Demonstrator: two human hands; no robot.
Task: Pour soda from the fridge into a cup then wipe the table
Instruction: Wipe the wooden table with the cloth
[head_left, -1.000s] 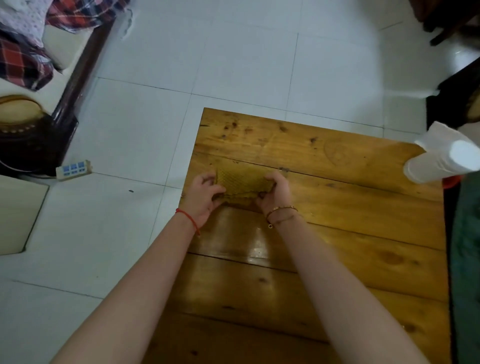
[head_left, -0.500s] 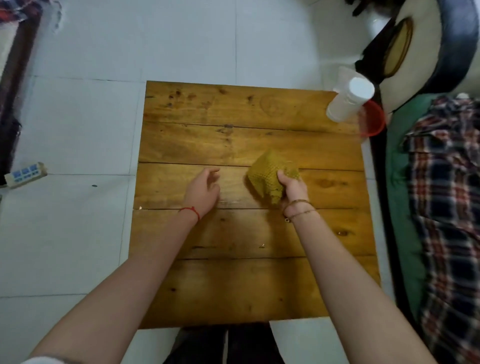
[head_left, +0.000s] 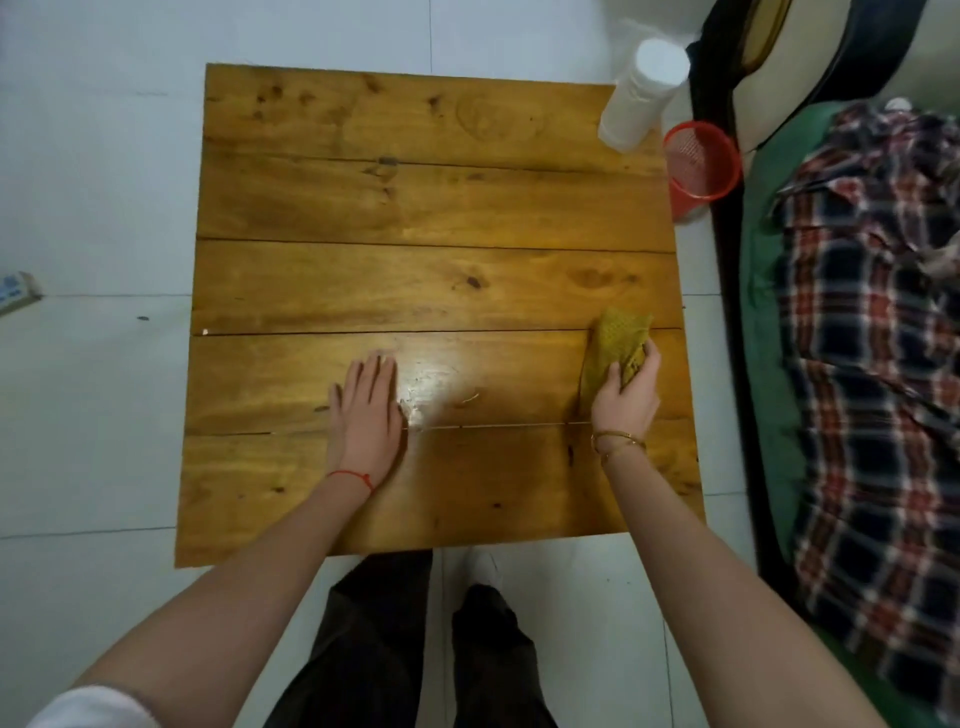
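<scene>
Cloth (head_left: 618, 347): one, mustard-yellow and bunched, lies on the table (head_left: 426, 208) near its right edge, across the seam between two planks. The right hand (head_left: 626, 397) grips its near end, fingers curled round the fabric, thumb on top. The left hand (head_left: 368, 410) lies flat on the wood, fingers straight and together, palm down, well apart from the cloth. A glossy patch of light sits on the plank between the two hands.

The table is one square top of five planks. One white cup stack (head_left: 641, 96) stands tilted in view at the far right corner; how many cups are in it cannot be told. One red basket (head_left: 701, 163) sits just beside that corner, off the table, its lower part hidden by the table edge.

A plaid blanket (head_left: 872, 364) on a green mat (head_left: 766, 322) runs down the right side, cut off by the frame. A power strip (head_left: 18, 292) at the left edge is half cut off. Two legs in dark trousers (head_left: 379, 639) stand below the table; one white shoe tip (head_left: 480, 566) shows, the other foot is hidden. One red string (head_left: 353, 475) rings the left wrist, thin bangles (head_left: 618, 441) the right; their number is hard to make out.
</scene>
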